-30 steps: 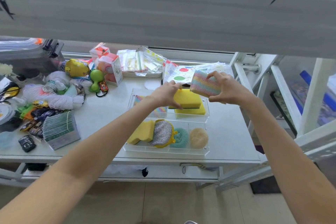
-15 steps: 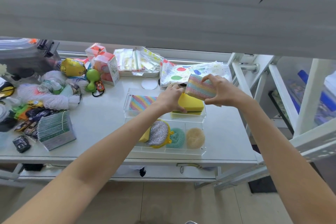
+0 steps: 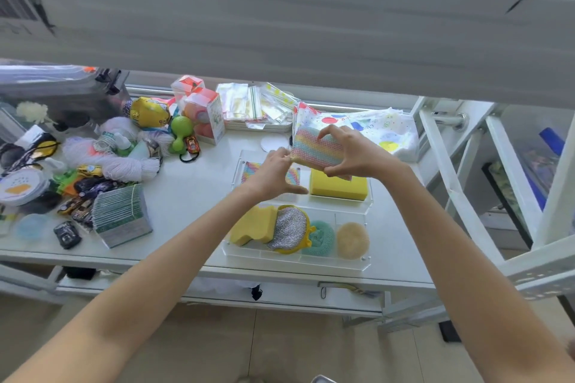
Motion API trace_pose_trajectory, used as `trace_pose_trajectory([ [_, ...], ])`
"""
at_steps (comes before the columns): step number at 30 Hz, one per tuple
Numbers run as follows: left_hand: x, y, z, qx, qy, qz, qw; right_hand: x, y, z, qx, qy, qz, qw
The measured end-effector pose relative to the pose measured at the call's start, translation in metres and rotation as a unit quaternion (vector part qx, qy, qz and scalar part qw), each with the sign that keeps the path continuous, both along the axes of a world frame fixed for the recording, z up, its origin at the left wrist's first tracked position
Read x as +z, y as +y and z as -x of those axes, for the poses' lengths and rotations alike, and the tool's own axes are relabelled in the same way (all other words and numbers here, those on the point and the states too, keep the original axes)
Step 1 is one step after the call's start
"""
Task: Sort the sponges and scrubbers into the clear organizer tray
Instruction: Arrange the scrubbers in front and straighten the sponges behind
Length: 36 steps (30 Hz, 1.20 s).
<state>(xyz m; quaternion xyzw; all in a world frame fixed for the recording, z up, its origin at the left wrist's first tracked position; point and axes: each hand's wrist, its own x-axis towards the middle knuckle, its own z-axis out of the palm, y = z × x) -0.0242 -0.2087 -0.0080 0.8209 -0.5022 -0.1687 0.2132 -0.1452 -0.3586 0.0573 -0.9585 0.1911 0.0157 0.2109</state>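
A rainbow-striped sponge (image 3: 317, 148) is held in the air above the far row of the clear organizer tray (image 3: 298, 263). My right hand (image 3: 357, 152) grips its right side, and my left hand (image 3: 275, 172) pinches its left edge. Under it, the far row holds another rainbow sponge (image 3: 253, 171) lying flat on the left and a yellow sponge (image 3: 339, 188) on the right. The near row holds a yellow shaped sponge (image 3: 253, 225), a silver mesh scrubber (image 3: 289, 228), a teal net scrubber (image 3: 322, 238) and a tan round scrubber (image 3: 352, 240).
The white table (image 3: 193, 196) carries clutter on its left: a bundle of green-edged cards (image 3: 121, 216), white yarn (image 3: 124, 166), toy cars, boxes. A dotted cloth (image 3: 385, 132) and plastic bags (image 3: 252, 106) lie at the back. A white frame (image 3: 460, 190) stands to the right.
My left hand has left the yellow sponge, which now lies in the tray, and has come up to pinch the rainbow sponge. The right hand has carried that sponge leftward.
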Motion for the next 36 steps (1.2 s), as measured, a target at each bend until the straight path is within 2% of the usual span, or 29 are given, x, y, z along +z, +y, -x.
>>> trace_pose_trajectory([
  [5,0.014,0.051,-0.043,0.067,-0.020,-0.036,0.997,-0.012,0.036,-0.045,0.061,0.029,-0.003,0.998],
  [11,0.021,0.075,-0.066,0.097,-0.054,-0.060,0.992,-0.037,0.062,-0.081,0.098,0.083,0.021,0.992],
  [14,0.018,0.076,-0.068,0.079,-0.046,-0.059,0.994,-0.042,0.066,-0.085,0.100,0.086,0.038,0.991],
  [22,0.010,0.064,-0.061,0.028,-0.041,-0.077,0.996,-0.054,0.068,-0.076,0.085,0.065,0.017,0.994],
  [27,0.009,0.057,-0.062,0.006,-0.059,-0.089,0.994,-0.057,0.063,-0.071,0.075,0.085,-0.003,0.994],
  [36,0.004,0.049,-0.056,-0.003,-0.068,-0.097,0.993,-0.053,0.063,-0.064,0.059,0.080,0.034,0.994],
])
